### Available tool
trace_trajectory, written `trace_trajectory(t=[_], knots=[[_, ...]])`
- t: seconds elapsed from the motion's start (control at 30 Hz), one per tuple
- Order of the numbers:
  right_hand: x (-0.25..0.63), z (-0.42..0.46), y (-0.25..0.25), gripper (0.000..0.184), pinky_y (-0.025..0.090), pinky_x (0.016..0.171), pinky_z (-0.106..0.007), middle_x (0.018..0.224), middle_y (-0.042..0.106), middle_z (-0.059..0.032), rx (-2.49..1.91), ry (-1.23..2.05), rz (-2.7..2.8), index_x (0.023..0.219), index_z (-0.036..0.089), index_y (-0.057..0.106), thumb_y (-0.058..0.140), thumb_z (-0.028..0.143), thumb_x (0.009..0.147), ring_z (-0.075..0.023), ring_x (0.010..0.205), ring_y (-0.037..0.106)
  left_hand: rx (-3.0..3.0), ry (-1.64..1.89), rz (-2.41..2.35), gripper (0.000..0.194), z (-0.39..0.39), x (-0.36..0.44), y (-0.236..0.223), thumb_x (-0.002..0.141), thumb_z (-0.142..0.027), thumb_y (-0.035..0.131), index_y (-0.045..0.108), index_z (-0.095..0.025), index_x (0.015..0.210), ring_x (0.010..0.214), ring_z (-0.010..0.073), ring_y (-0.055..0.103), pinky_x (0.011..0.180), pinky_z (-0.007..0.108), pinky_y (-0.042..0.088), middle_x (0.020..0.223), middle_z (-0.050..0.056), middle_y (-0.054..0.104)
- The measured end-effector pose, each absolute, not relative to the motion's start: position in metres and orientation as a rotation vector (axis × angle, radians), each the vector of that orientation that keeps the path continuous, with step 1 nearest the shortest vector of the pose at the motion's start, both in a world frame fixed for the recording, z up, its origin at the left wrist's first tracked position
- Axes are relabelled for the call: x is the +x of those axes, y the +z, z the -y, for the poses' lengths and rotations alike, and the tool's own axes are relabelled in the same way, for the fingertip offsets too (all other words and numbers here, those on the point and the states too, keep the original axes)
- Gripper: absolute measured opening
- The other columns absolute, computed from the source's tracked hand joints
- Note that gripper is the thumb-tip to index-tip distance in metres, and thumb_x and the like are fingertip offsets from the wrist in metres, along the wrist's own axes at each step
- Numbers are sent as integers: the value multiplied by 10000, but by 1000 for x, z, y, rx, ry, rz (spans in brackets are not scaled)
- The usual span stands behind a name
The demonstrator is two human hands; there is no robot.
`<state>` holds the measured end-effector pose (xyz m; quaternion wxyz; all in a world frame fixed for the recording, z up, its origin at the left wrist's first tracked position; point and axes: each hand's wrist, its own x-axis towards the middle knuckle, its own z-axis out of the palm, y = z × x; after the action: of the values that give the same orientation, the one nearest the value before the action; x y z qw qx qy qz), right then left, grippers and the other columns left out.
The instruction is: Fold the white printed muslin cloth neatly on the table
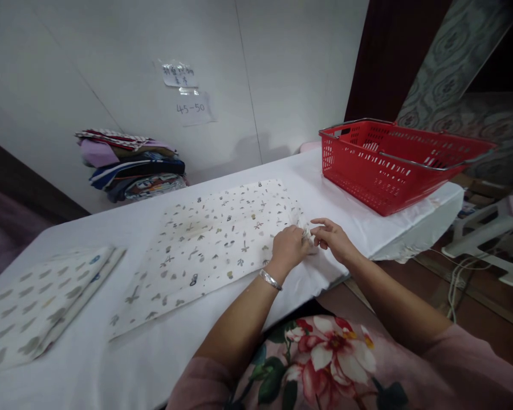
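Head view, sole entry.

Item: printed cloth (222, 239), white, with small grey, brown and ochre motifs. It lies spread across the middle of the white-covered worktop (89, 364). Its long side slants along the near edge, and its right end is bunched just inside the near right corner, under your hands.

Item: your left hand (288, 245), back uppermost. Your fingers are curled down and closed on the bunched end; the fingertips are mostly hidden. A silver bracelet (271, 279) circles that wrist.

Item: your right hand (332, 238), opposite the left and close to it. You have it partly open, one finger stretched out above the others, the lower fingers bent in at the bunched end. Whether you pinch the fabric there, I cannot tell.

Item: folded cloth (38, 307), pale, with grey cloud-like shapes, in layers at the left end of the worktop, well apart from your hands.

Item: red basket (367, 182), perforated plastic with metal handles, standing along the right edge towards the far right corner.

Item: stack of folded garments (137, 165), mixed colours, beyond the left part of the far edge, against the pale wall (111, 40).

Item: two paper sheets on that wall, the upper sheet (177, 75) handwritten, the lower sheet (192, 109) reading "45-50".

Item: pale stool (491, 228) and white cables (455, 279), on the floor beyond the right edge.

Item: your pink top (325, 364), large floral print, at the near edge.
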<state>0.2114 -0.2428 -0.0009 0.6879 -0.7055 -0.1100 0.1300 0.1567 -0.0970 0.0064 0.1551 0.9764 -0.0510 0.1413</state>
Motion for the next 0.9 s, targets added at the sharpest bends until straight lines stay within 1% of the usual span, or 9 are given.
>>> trace_trajectory(t=[0.07, 0.13, 0.2, 0.3, 0.4, 0.5, 0.6, 0.77, 0.9], knots=[[216, 247, -7, 333, 298, 427, -216, 726, 653, -19, -1700, 280, 253, 968, 184, 562, 586, 342, 676, -108, 493, 514, 2783, 413, 57, 104, 93, 159, 8, 838, -213, 513, 603, -192, 792, 816, 186, 561, 678, 290, 405, 824, 47, 606], [221, 251, -15, 201, 318, 452, -230, 640, 633, -21, -1997, 315, 289, 812, 182, 591, 571, 357, 716, -118, 481, 513, 2756, 436, -15, 123, 88, 162, 11, 838, -196, 501, 591, -200, 755, 803, 175, 556, 663, 283, 393, 815, 35, 605], [225, 254, -24, 192, 331, 497, -247, 592, 614, -37, -2348, 339, 378, 673, 185, 591, 580, 366, 735, -145, 524, 541, 2727, 473, -48, 127, 83, 163, 14, 838, -202, 502, 581, -207, 738, 791, 167, 549, 648, 278, 381, 808, 23, 603], [226, 251, -33, 199, 331, 555, -261, 727, 661, -86, -2668, 267, 479, 684, 186, 623, 612, 379, 729, -197, 684, 592, 2692, 537, -46, 113, 80, 163, 18, 836, -201, 507, 585, -212, 755, 804, 163, 545, 659, 277, 376, 821, 16, 609], [225, 242, -36, 130, 329, 573, -258, 786, 673, -96, -2736, 258, 483, 717, 186, 644, 624, 314, 710, -204, 737, 600, 2682, 556, -27, 108, 80, 162, 19, 832, -195, 511, 594, -211, 764, 840, 166, 545, 683, 278, 381, 843, 19, 615], [225, 239, -38, 51, 331, 572, -248, 750, 671, -74, -2697, 280, 510, 689, 181, 639, 608, 221, 688, -185, 719, 595, 2690, 572, -4, 109, 80, 160, 19, 820, -183, 518, 595, -211, 748, 862, 169, 541, 694, 279, 388, 846, 19, 613], [226, 244, -39, 58, 341, 564, -243, 685, 645, -40, -2618, 219, 515, 665, 182, 612, 571, 200, 703, -163, 676, 578, 2698, 577, 21, 106, 79, 159, 20, 815, -184, 528, 596, -211, 737, 863, 169, 538, 698, 281, 396, 842, 18, 609], [222, 251, -35, 179, 392, 482, -236, 558, 541, 27, -1995, 284, 298, 652, 213, 483, 584, 351, 706, -141, 544, 547, 2735, 477, 68, 108, 82, 160, 16, 810, -187, 541, 611, -208, 730, 859, 181, 536, 707, 292, 409, 842, 28, 605], [213, 245, -23, 296, 437, 466, -239, 538, 539, 42, -1565, 421, 135, 711, 211, 461, 668, 407, 632, -125, 496, 555, 2771, 416, 157, 116, 90, 159, 9, 818, -190, 541, 626, -201, 740, 854, 185, 539, 723, 307, 418, 846, 42, 599]])
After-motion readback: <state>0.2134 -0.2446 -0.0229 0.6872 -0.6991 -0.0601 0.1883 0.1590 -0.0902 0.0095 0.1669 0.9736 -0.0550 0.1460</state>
